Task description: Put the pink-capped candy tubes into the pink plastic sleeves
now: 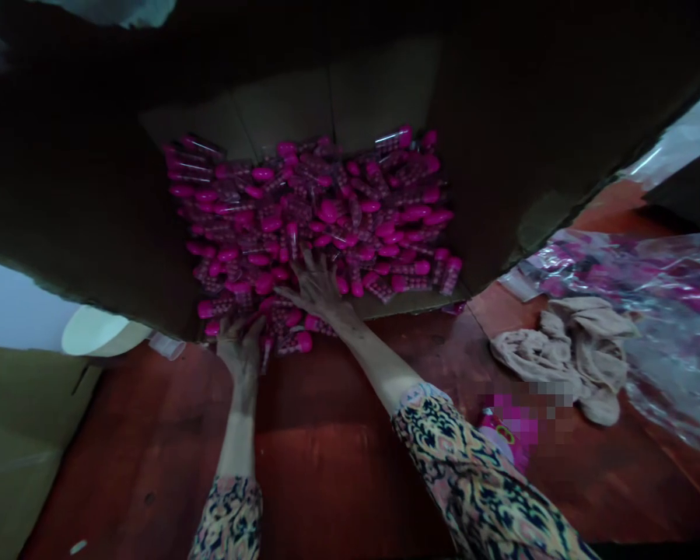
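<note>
- Ahead of both hands, a large cardboard box point(122, 233) lies on its side with its mouth toward the person, and a heap of pink-capped clear tubes point(320, 218) fills its far end.
- Most of the heap sits deep inside the box — only a few tubes have spilled to the front lip, right at the fingertips.
- The right hand point(318, 288) lies flat on the near edge of the heap, fingers spread; it does not look closed on any tube.
- The left hand point(242, 342) is just beside it at the box lip, among the nearest tubes; whether it grips one cannot be told, as the fingers are dim and partly hidden.
- Judging by this, the emptying is at an early stage — nearly the whole heap is left.
- Right of the right hand, well apart, a beige cloth point(565, 350) and clear plastic bags point(665, 311) rest on the red-brown floor point(338, 467).
- Left of the left hand sits a pale round lid point(96, 330).
</note>
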A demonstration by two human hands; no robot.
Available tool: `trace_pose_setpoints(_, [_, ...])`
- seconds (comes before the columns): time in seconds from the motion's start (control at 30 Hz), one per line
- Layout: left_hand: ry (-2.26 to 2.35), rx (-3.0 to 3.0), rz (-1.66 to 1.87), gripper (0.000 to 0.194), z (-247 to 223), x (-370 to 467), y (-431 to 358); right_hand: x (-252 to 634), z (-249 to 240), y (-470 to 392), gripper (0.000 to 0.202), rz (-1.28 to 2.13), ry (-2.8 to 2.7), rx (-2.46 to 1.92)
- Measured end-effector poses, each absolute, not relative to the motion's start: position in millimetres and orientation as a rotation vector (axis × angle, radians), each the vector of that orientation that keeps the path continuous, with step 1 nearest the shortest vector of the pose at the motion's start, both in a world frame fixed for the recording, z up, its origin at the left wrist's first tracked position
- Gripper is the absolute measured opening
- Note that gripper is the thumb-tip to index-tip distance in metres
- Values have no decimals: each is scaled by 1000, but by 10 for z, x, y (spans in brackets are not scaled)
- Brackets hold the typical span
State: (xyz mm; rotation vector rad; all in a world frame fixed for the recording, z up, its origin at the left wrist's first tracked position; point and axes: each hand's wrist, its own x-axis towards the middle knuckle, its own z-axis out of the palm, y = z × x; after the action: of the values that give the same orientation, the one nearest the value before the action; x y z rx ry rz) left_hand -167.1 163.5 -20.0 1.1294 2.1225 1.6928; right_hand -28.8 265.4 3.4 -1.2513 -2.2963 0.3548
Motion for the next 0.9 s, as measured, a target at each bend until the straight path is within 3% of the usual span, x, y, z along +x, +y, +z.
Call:
trace_pose_setpoints(0.33, [2043, 1084, 1666, 10, -360, -963, 1375, 58, -104, 2273, 42, 367, -2255, -1370])
trace_pose_setpoints(0.7, [1860, 1141, 1611, 5, -343, -420, 979, 603, -248, 1680, 41, 281, -2113, -1466])
trace_pose_setpoints(0.9, [1655, 916, 1772, 8, -284, -395, 979, 753, -221, 1664, 45, 354, -2072, -1349])
